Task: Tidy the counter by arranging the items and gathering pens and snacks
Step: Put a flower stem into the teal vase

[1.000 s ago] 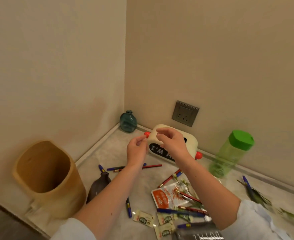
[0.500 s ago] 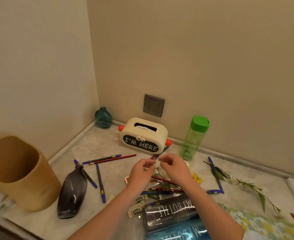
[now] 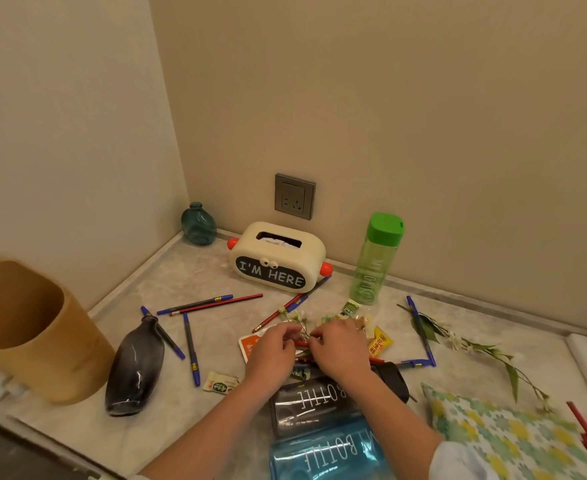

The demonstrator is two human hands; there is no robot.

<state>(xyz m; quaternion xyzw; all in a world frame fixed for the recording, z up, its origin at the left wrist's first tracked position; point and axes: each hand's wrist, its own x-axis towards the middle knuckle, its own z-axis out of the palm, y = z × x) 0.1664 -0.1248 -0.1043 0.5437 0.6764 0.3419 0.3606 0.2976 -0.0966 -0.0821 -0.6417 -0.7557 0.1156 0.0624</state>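
Head view, hands: left hand point(image 3: 274, 351) and right hand point(image 3: 341, 348) curled together, pinching a red pen point(image 3: 300, 344) mid-bench point(image 3: 216, 271).
Pens: light, stiff, roll easily; grip at mid-shaft.
Snack packs point(image 3: 379, 344): soft, crinkly; take by the edge.

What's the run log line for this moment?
step: gathering pens | left hand: on red pen | right hand: over pen pile, hold unclear | bin: upright, left | bottles: lying down
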